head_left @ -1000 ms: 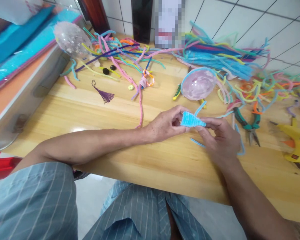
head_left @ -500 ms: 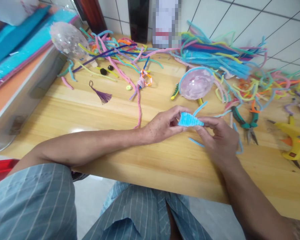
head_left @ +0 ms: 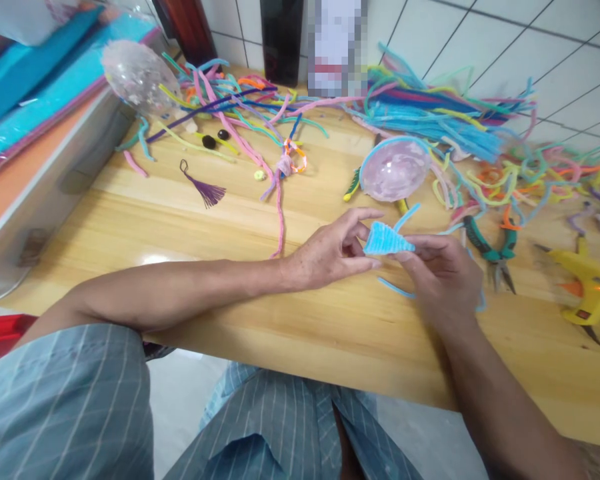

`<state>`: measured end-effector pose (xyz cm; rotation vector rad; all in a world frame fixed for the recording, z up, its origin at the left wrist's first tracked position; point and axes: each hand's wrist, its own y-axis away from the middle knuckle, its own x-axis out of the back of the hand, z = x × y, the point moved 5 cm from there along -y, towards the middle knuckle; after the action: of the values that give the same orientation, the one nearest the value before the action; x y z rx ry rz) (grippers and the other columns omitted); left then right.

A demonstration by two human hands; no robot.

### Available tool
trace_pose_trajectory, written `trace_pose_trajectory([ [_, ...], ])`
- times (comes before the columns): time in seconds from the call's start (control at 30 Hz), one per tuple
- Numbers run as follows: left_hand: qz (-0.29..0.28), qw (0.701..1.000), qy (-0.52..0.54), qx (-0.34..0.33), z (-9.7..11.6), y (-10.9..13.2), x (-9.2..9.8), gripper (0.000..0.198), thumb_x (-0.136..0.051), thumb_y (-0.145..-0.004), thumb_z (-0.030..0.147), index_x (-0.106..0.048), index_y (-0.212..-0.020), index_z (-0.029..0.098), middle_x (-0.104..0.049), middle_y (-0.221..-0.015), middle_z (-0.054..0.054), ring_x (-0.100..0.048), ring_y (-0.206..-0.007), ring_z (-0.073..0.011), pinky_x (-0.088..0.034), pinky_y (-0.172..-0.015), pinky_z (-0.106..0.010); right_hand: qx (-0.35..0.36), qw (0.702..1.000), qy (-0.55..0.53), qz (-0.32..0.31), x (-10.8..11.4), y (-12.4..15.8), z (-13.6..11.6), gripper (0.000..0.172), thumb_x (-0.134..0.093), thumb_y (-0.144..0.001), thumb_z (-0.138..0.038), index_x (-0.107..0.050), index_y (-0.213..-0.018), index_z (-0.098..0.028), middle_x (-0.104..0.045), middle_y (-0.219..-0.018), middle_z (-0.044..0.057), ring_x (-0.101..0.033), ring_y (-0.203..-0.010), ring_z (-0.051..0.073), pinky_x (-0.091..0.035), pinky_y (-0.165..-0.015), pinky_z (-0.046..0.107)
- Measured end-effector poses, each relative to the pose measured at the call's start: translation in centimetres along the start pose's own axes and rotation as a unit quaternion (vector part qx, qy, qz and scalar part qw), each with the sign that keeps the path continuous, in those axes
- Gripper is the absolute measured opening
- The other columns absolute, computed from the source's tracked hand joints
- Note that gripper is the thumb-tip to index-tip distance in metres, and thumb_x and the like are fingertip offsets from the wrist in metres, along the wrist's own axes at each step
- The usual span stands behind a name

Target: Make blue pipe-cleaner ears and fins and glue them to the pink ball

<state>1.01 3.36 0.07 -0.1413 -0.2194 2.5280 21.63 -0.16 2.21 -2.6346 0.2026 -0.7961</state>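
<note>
A light-blue cone wound from pipe cleaner [head_left: 386, 240] points its narrow end to the right, with a loose tail sticking up from it. My right hand [head_left: 443, 273] pinches the narrow end between thumb and fingers. At the wide end, my left hand [head_left: 333, 250] has its thumb and index finger apart around the cone; the other fingers are curled, close to its edge. A short blue pipe-cleaner piece [head_left: 396, 288] lies on the table below the cone.
Behind the hands rests a clear pinkish bowl-like shell [head_left: 395, 170]. Green-handled pliers [head_left: 495, 253] and a yellow glue gun [head_left: 593, 280] lie right. Pipe cleaners [head_left: 430, 120] heap along the wall. A purple tassel [head_left: 207, 190] and a braided pink cord [head_left: 280, 213] lie left.
My left thumb and fingers have spread away from the cone's wide end. The cone, in my right hand, has shifted slightly to the right in view.
</note>
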Motion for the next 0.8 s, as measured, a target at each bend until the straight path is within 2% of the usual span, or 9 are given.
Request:
trace_pose_trajectory([
  [0.17,0.013,1.000,0.005,-0.004,0.5,0.1,0.0,0.053,-0.079,-0.093,0.032,-0.052,-0.137,0.021,-0.072,-0.107,-0.003,-0.069,-0.082,-0.0118,-0.054,-0.077,-0.026,-0.055,0.990,-0.128,0.005,-0.7,-0.5,-0.6,0.025,-0.094,-0.084,-0.046,-0.079,-0.098,-0.032,-0.080,-0.082,-0.002,-0.075,-0.066,0.020,-0.065,-0.070,0.038],
  [0.27,0.017,1.000,0.000,-0.009,0.5,0.2,0.1,0.049,-0.074,-0.094,0.027,-0.052,-0.138,0.020,-0.070,-0.109,-0.003,-0.068,-0.085,-0.0126,-0.054,-0.078,-0.026,-0.093,0.979,-0.179,0.013,-0.8,-0.6,-0.5,0.024,-0.094,-0.085,-0.045,-0.079,-0.097,-0.030,-0.080,-0.081,-0.002,-0.074,-0.063,0.019,-0.065,-0.070,0.038],
  [0.4,0.025,1.000,0.010,0.011,-0.1,0.1,0.2,0.050,-0.070,-0.095,0.023,-0.052,-0.142,0.021,-0.066,-0.111,-0.003,-0.065,-0.086,-0.0121,-0.054,-0.078,-0.026,-0.124,0.965,-0.224,0.052,-0.3,-0.8,-0.1,0.022,-0.089,-0.088,-0.048,-0.077,-0.090,-0.030,-0.076,-0.074,-0.003,-0.068,-0.058,0.017,-0.058,-0.063,0.034],
  [0.6,0.035,0.999,-0.021,0.014,-0.7,0.0,0.5,0.054,-0.068,-0.094,0.019,-0.052,-0.146,0.020,-0.065,-0.115,-0.005,-0.066,-0.088,-0.0124,-0.055,-0.081,-0.028,-0.143,0.956,-0.250,0.058,0.3,-1.5,-0.6,0.035,-0.091,-0.082,-0.053,-0.069,-0.073,-0.028,-0.062,-0.062,-0.003,-0.055,-0.055,0.016,-0.045,-0.053,0.031],
  [0.7,0.032,0.998,-0.061,0.001,-0.5,0.1,0.6,0.054,-0.066,-0.095,0.018,-0.051,-0.147,0.019,-0.067,-0.120,-0.007,-0.066,-0.087,-0.0115,-0.056,-0.083,-0.028,-0.167,0.960,-0.226,0.013,0.3,-1.4,-0.8,0.030,-0.090,-0.082,-0.049,-0.071,-0.073,-0.027,-0.061,-0.060,-0.003,-0.054,-0.057,0.015,-0.044,-0.059,0.031],
  [0.8,0.025,0.995,-0.095,-0.017,-0.2,0.4,0.5,0.054,-0.064,-0.095,0.016,-0.052,-0.148,0.018,-0.069,-0.121,-0.007,-0.067,-0.087,-0.0113,-0.057,-0.084,-0.027,-0.196,0.969,-0.142,-0.056,-0.1,-1.0,-0.6,0.025,-0.085,-0.085,-0.043,-0.072,-0.072,-0.026,-0.061,-0.062,-0.002,-0.052,-0.060,0.014,-0.042,-0.061,0.031],
])
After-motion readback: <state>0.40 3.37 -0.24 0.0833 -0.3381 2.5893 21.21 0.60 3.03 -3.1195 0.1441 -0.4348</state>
